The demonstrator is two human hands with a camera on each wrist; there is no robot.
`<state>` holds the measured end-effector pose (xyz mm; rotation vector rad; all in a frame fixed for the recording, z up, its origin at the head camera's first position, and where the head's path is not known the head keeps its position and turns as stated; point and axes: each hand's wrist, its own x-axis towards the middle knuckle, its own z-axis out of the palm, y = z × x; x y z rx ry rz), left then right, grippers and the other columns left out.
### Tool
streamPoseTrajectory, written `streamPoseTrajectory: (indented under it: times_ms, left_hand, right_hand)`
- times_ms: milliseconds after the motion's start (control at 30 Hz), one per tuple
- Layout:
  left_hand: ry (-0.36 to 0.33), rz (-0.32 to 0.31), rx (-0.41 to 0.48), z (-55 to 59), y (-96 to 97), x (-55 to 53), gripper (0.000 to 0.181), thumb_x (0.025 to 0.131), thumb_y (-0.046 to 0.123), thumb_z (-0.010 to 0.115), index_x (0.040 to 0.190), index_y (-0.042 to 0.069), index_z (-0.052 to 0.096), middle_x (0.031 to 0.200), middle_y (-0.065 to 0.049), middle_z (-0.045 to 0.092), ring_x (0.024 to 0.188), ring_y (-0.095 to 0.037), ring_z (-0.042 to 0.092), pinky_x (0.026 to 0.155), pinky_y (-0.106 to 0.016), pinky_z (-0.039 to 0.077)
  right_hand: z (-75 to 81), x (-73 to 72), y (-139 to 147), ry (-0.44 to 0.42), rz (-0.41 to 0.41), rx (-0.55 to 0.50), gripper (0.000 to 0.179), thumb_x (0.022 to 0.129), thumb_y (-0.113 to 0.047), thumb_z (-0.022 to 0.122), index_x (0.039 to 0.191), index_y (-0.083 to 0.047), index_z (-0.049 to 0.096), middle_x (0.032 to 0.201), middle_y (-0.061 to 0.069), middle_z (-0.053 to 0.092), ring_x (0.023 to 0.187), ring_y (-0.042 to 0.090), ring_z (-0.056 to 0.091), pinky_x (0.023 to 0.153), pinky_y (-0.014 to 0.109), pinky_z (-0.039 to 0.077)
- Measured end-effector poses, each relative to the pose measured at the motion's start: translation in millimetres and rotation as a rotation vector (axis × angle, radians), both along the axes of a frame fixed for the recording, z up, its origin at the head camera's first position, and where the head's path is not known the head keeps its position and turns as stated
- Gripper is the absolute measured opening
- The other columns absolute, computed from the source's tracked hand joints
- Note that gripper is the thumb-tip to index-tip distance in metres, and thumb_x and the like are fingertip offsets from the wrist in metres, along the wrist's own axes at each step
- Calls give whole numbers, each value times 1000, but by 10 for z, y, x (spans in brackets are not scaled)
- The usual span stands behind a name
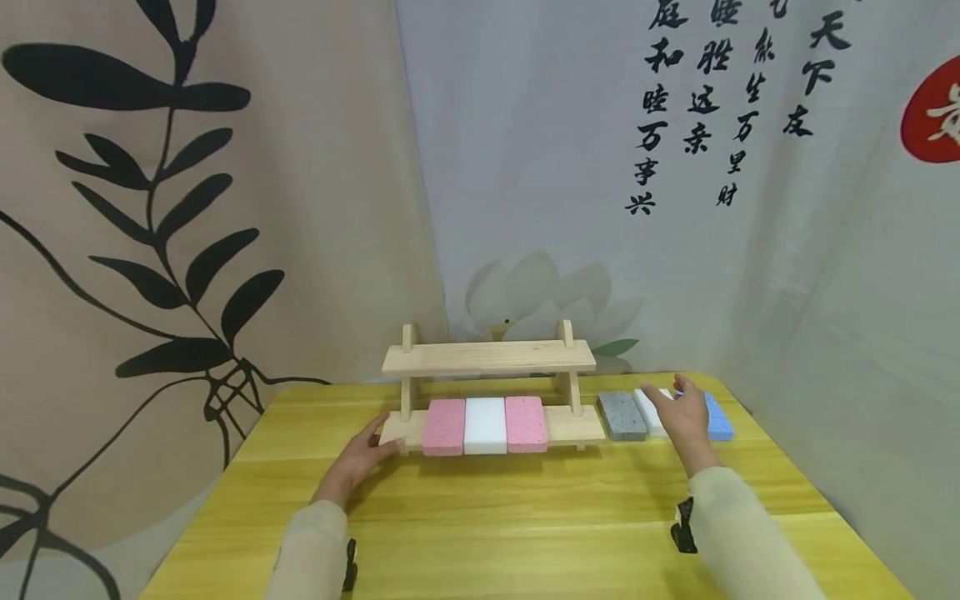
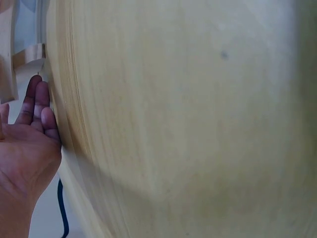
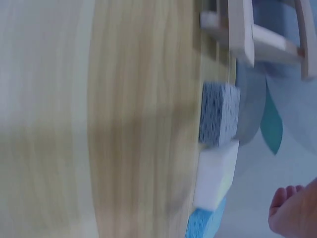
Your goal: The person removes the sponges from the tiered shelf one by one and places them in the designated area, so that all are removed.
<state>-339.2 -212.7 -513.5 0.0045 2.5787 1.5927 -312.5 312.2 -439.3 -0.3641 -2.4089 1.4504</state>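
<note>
A two-tier wooden rack (image 1: 487,357) stands at the back of the table. Its lower board carries a pink sponge (image 1: 446,427), a white sponge (image 1: 485,426) and another pink sponge (image 1: 527,424) side by side. My left hand (image 1: 358,461) rests at the left end of that board, its fingers extended in the left wrist view. To the rack's right lie a grey sponge (image 1: 622,416), a white sponge (image 3: 210,178) and a blue sponge (image 1: 719,417) in a row. Over the white and blue ones hovers my right hand (image 1: 684,421), fingers loosely bent, holding nothing; it partly hides them.
The yellow wood-grain table (image 1: 480,525) extends in front of the rack. Behind it hangs a pale curtain (image 1: 540,167) printed with leaves and characters, which continues along the right side. The rack's upper board bears nothing.
</note>
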Motion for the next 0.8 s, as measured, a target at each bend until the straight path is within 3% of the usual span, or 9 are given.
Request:
streamPoseTrajectory:
  times_ms: [300,467,800]
  left_hand:
    - [0,-12,1,5,0,-7,85,93,44,68,159,19,21,139,-30,47,123,-41,50,104,-63,34]
    - [3,-14,-6,1,-19,-12,87,93,45,68,160,17,19,140,-30,46,125,-42,48,105,-62,34]
    - [9,-23,-25,20,6,-11,86,94,45,67,159,17,20,139,-31,46,125,-43,48,104,-63,34]
  right_hand:
    - [-30,40,-468,101,-1,-20,86,96,-43,64,155,3,23,152,27,29,135,44,33,105,56,37]
    - [-48,54,-758,100,35,-65,85,95,-42,66,154,3,25,150,26,31,133,42,34,105,55,37]
    - [-265,126,-1255,117,47,-42,83,91,-40,71,149,6,33,145,27,36,130,43,39,104,54,38]
